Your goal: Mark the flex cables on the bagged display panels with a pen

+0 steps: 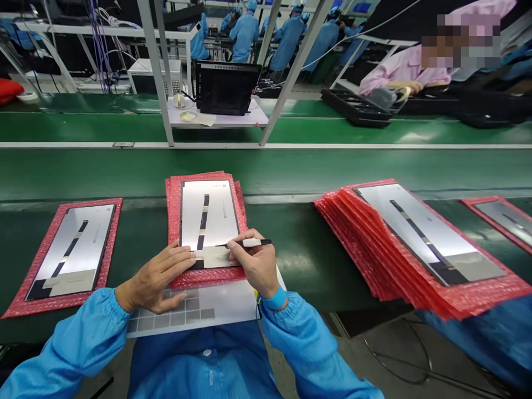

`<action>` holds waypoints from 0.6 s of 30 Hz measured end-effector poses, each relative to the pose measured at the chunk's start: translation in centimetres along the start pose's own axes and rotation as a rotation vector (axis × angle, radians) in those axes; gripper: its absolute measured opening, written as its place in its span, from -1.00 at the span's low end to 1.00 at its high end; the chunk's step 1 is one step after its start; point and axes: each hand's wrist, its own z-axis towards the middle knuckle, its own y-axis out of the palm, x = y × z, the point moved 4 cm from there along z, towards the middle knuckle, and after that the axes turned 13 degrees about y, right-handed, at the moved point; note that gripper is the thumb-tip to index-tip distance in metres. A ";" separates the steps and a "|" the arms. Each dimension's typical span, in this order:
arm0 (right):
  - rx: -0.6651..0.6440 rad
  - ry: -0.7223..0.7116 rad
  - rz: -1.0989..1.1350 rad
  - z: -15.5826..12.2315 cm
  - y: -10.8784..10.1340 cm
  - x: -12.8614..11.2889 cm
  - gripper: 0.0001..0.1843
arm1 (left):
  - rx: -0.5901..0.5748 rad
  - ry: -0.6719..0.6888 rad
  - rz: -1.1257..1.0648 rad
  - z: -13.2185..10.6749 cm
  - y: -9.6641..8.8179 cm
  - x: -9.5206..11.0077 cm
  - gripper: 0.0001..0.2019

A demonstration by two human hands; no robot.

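The person's left hand (153, 279) lay open and flat, its fingers spread on the lower end of a glass display panel (208, 219). The right hand (254, 263) was closed in a pinch around a slim black-and-white pen-shaped tool (249, 243), with the tip over that panel. Under the panel, between the hands, was a ribbed red bubble-wrap pouch (208, 279), and more panels on such pouches (366, 244) lay fanned to the right.
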 end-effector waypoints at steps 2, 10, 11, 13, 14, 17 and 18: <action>-0.005 -0.001 0.001 0.0 0.0 0.0 -0.63 | -0.028 -0.024 0.046 0.5 0.1 0.2 -0.20; -0.019 -0.008 -0.006 0.0 0.2 -0.2 -0.57 | -0.179 -0.153 0.158 2.6 0.1 1.1 -0.17; -0.037 -0.013 -0.002 -0.1 0.2 -0.3 -0.58 | -0.153 -0.148 0.134 2.8 -0.1 1.1 -0.21; -0.073 -0.033 0.020 -0.2 -0.2 -0.7 -0.62 | -0.015 -0.167 0.085 3.1 -0.8 0.7 -0.38; -0.086 -0.054 0.040 -0.2 -0.5 -0.9 -0.65 | 0.086 -0.215 0.072 3.2 -1.3 0.3 -0.50; -0.063 -0.139 0.071 0.0 -2.2 -1.6 -0.72 | 0.361 -0.551 0.036 2.6 -2.6 -1.9 -0.73; -0.031 -0.161 0.035 0.1 -2.8 -1.7 -0.76 | 0.410 -0.676 0.006 2.4 -2.7 -2.7 -0.74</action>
